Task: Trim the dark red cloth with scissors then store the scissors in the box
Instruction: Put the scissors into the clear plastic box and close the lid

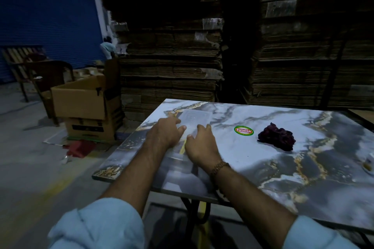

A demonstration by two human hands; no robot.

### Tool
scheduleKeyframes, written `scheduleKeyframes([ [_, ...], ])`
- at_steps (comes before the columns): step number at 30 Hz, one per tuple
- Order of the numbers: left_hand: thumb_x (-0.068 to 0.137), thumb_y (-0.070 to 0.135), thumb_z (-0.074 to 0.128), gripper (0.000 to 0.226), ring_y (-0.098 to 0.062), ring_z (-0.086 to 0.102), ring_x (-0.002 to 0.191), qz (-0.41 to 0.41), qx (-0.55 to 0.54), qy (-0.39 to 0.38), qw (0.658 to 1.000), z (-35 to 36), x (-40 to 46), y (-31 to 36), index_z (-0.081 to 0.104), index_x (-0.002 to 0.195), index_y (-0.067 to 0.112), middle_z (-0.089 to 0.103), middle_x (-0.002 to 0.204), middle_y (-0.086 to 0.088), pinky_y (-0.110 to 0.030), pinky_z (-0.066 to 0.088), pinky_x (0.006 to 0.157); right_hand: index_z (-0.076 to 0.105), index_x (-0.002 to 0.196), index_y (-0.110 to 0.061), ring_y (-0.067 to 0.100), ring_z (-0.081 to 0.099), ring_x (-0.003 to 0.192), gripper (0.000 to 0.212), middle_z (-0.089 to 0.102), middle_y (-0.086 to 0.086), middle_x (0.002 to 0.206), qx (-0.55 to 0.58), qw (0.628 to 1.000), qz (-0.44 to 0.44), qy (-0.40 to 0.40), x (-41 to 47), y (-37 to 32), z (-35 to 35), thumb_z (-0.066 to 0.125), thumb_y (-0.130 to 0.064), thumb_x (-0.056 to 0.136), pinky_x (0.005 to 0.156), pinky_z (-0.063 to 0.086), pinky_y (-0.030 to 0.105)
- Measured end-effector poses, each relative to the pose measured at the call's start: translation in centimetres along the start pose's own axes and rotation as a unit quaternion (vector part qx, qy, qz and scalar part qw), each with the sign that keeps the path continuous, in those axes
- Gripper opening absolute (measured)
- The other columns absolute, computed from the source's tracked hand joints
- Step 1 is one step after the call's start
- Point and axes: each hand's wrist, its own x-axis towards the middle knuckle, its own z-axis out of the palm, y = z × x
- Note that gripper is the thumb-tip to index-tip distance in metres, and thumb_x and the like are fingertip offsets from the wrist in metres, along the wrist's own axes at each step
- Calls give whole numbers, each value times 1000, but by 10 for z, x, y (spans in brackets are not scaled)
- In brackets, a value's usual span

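Note:
A clear plastic box (pixel 194 116) lies flat on the marble-patterned table (pixel 283 168), near its left edge. My left hand (pixel 166 133) presses on the box's left side with curled fingers. My right hand (pixel 200 143), with a bracelet at the wrist, grips the lid beside it. A thin yellow shape (pixel 183 146) shows through the plastic between my hands; I cannot tell what it is. The dark red cloth (pixel 276 136) sits crumpled on the table to the right, apart from both hands. No scissors are plainly visible.
A round red and green sticker (pixel 243 131) is on the tabletop between box and cloth. Open cardboard cartons (pixel 85 103) stand on the floor to the left, with a chair (pixel 40 79) behind. Stacks of flattened cardboard (pixel 172 46) rise behind the table.

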Motion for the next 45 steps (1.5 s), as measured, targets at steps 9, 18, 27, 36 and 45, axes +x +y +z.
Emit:
scheduleKeyframes([
  [9, 113, 45, 49, 52, -33, 53, 146, -39, -23, 9, 999, -7, -2, -15, 59, 157, 20, 58, 158, -12, -39, 43, 116, 23, 161, -2, 39, 11, 158, 72, 3, 23, 171, -78, 996, -17, -50, 13, -22, 29, 52, -23, 99, 126, 22, 42],
  [18, 108, 44, 57, 45, -33, 66, 128, -46, -14, 60, 997, -10, -5, -12, 70, 144, 20, 69, 143, -12, -42, 54, 106, 43, 150, -4, 45, 39, 144, 61, 28, 24, 163, 35, 999, 9, 26, 18, -10, 6, 39, -45, 104, 119, 36, 48],
  [27, 101, 37, 61, 29, -40, 73, 96, 75, -3, 344, 936, -22, -28, 61, 81, 110, 18, 78, 107, -10, -44, 56, 75, 38, 155, -31, 54, 15, 152, 64, 18, 24, 169, -392, 912, 123, 16, 72, 135, -134, 51, -52, 97, 115, 21, 70],
  [36, 99, 53, 66, 72, -42, 37, 154, -16, 116, -46, 992, 19, -13, 70, 44, 162, 24, 43, 167, -12, -73, 26, 123, 68, 126, -17, 38, 55, 122, 37, 61, 14, 130, -421, 898, 119, 47, 53, 200, -173, 60, -38, 96, 99, 54, 46],
  [45, 100, 35, 65, 43, -37, 60, 134, 7, 176, 39, 984, 25, 1, 126, 62, 141, 21, 65, 145, -11, -56, 41, 115, 40, 151, -22, 48, 32, 146, 60, 29, 24, 161, -486, 866, 104, 62, 27, 181, -183, 55, -47, 97, 113, 33, 62],
])
